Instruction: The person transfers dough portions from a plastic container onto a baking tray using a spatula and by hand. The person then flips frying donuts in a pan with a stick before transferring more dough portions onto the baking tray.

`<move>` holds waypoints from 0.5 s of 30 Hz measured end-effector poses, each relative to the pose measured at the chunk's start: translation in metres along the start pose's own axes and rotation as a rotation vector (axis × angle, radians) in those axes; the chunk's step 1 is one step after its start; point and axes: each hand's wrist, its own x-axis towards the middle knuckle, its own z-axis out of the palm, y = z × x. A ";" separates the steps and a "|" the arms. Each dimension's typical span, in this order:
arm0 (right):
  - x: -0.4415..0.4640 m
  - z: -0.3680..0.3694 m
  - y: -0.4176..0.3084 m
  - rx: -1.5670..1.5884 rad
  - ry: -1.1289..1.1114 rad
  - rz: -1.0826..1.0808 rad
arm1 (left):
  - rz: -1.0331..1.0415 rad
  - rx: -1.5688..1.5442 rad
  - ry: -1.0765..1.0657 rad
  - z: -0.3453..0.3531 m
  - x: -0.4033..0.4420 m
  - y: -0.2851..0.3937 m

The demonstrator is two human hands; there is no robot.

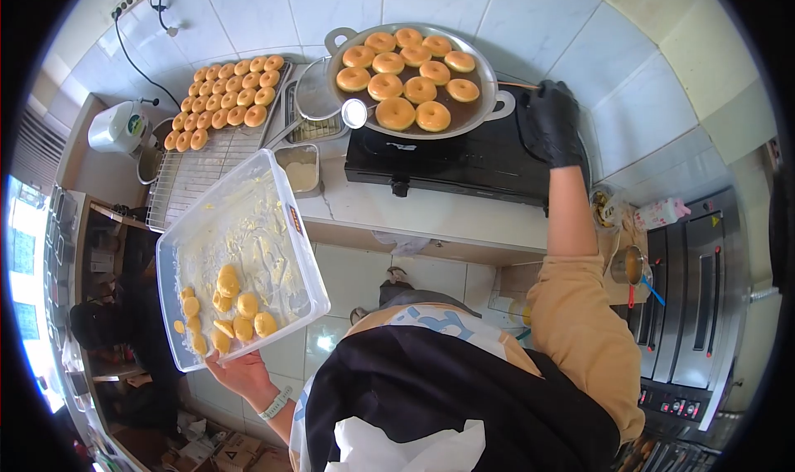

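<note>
My left hand (247, 377) grips the lower rim of a clear plastic tub (248, 178), which is tilted. Several pale yellow dough pieces (246, 305) have gathered at the tub's low end, and smears streak its floor. In a black glove, my right hand (551, 124) is closed around a thin wooden stick (518, 84) at the right of the pan. The stick's tip reaches the rim of the wide metal pan (502, 106). Several golden ring doughnuts (396, 113) float in brown oil there.
Under the pan is a black stove (464, 170). A wire rack (186, 192) bears rows of browned doughnuts (224, 99). A strainer (319, 91) and a small metal tin (300, 174) stand beside the pan. An oven (687, 281) is at right, near a small pot (627, 265).
</note>
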 end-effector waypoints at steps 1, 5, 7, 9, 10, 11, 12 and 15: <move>-0.002 -0.014 0.001 -0.033 -0.006 -0.001 | -0.015 0.007 0.007 0.006 -0.005 0.005; -0.039 -0.046 0.009 0.297 0.170 0.005 | 0.047 -0.011 0.018 -0.012 -0.002 0.007; -0.073 -0.034 0.021 0.380 0.151 -0.039 | 0.055 -0.022 0.026 -0.014 -0.004 0.010; -0.104 -0.026 0.028 0.455 0.112 -0.027 | 0.063 -0.011 0.025 -0.016 -0.009 0.015; -0.115 -0.028 0.026 0.514 0.143 0.022 | 0.072 0.001 0.016 -0.016 -0.008 0.018; -0.121 -0.027 0.025 0.574 0.169 0.069 | 0.080 0.014 0.013 -0.016 -0.009 0.020; -0.129 -0.018 0.030 0.567 0.118 0.082 | 0.087 0.001 0.033 -0.016 -0.009 0.022; -0.158 -0.002 0.041 0.542 0.097 0.141 | 0.101 -0.028 0.023 -0.021 -0.006 0.032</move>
